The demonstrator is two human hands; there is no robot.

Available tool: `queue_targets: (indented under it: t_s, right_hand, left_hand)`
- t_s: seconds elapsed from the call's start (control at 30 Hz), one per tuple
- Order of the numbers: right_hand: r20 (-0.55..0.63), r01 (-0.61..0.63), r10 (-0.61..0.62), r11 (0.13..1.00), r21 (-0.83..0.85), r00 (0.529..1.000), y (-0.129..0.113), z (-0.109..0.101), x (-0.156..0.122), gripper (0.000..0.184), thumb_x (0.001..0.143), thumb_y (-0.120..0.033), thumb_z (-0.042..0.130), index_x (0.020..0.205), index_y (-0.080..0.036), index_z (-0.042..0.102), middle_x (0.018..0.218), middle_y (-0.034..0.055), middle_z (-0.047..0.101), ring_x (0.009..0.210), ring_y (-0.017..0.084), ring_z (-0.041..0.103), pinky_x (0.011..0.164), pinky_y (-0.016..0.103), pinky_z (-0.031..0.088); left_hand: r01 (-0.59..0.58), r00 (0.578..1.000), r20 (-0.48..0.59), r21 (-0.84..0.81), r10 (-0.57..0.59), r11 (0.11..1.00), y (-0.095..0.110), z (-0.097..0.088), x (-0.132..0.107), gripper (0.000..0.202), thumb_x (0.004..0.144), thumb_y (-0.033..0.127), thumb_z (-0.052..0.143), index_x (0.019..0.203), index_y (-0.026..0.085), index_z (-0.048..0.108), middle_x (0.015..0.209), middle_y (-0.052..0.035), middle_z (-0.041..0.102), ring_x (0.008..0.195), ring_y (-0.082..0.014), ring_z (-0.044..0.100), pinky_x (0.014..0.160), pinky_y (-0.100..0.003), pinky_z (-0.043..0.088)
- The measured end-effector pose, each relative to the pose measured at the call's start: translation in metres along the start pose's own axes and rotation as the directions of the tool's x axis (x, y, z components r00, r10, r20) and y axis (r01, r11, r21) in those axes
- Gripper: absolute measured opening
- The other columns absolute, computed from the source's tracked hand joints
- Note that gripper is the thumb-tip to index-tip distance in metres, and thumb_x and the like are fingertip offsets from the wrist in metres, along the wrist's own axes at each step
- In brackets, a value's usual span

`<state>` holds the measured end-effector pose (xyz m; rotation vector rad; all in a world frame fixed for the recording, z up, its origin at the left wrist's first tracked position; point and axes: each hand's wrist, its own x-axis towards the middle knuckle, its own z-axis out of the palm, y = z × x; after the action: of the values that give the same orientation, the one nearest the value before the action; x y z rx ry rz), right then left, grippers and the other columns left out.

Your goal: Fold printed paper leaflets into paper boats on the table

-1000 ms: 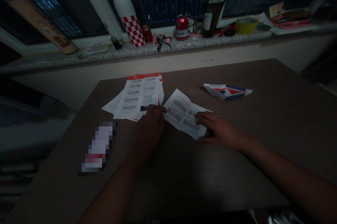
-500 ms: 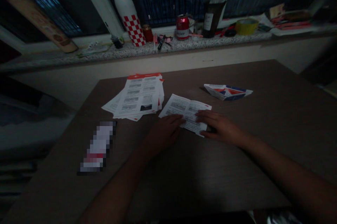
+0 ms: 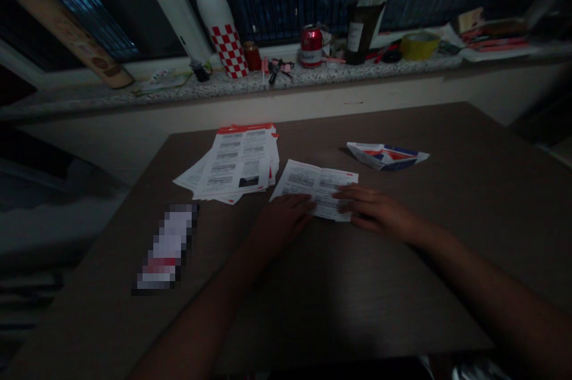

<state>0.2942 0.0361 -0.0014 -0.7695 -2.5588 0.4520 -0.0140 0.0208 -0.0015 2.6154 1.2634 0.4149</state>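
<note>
A printed sheet of paper (image 3: 308, 180), with a crease down its middle, lies on the brown table (image 3: 286, 285) between my hands. My left hand (image 3: 288, 216) rests with its fingers stretched over the sheet's lower left part. On the sheet's right side lies my right hand (image 3: 375, 207), fingers spread and flat, the thumb near the lower edge. Behind the right hand stands a folded paper boat (image 3: 386, 155) in white, blue and red. A stack of printed sheets (image 3: 232, 162) with red top edges lies left of the creased sheet.
A pixelated phone-like object (image 3: 165, 249) lies on the table's left. Along the stone windowsill (image 3: 174, 94) stand a red-and-white checked bottle (image 3: 223, 34), a red can (image 3: 311, 46), a dark cup (image 3: 360, 31) and a roll of yellow tape (image 3: 419, 45).
The creased sheet has turned slightly, its lower right corner moving up and its lower edge lying more level. My right hand has shifted slightly with it; my left hand stays nearly in place.
</note>
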Motion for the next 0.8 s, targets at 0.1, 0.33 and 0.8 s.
queue_targets:
  t_s: [0.1,0.33,0.8]
  right_hand:
    - [-0.011,-0.049,0.050,0.998,0.048,0.999,0.001,0.001,0.000,0.025,0.109,-0.032,0.055,0.125,-0.025,0.072,0.139,0.0089,0.072,0.133,0.025,0.066,0.114,0.048,0.054]
    - [-0.083,-0.278,0.288,0.954,0.114,0.954,0.003,0.001,0.002,0.023,0.107,-0.035,0.053,0.113,-0.023,0.072,0.110,0.0082,0.079,0.102,0.026,0.076,0.091,0.040,0.060]
    - [-0.159,-0.418,0.423,0.906,0.063,0.892,0.006,0.009,0.030,0.018,0.102,-0.032,0.056,0.101,-0.021,0.070,0.098,0.0090,0.075,0.093,0.027,0.071,0.084,0.040,0.052]
  left_hand:
    - [-0.031,0.999,0.011,0.006,0.031,1.000,0.003,0.001,-0.001,0.033,0.107,0.029,0.059,0.138,0.023,0.069,0.147,-0.0076,0.067,0.135,-0.0271,0.061,0.116,-0.048,0.049]
    - [-0.123,0.990,0.065,-0.073,0.128,0.990,0.010,-0.001,-0.003,0.030,0.107,0.036,0.059,0.132,0.023,0.071,0.148,-0.0076,0.066,0.137,-0.0268,0.060,0.115,-0.046,0.051]
    - [-0.191,0.974,0.106,-0.078,0.199,0.978,0.024,0.003,-0.006,0.032,0.106,0.041,0.060,0.133,0.025,0.069,0.152,-0.0101,0.062,0.138,-0.0297,0.060,0.113,-0.048,0.052]
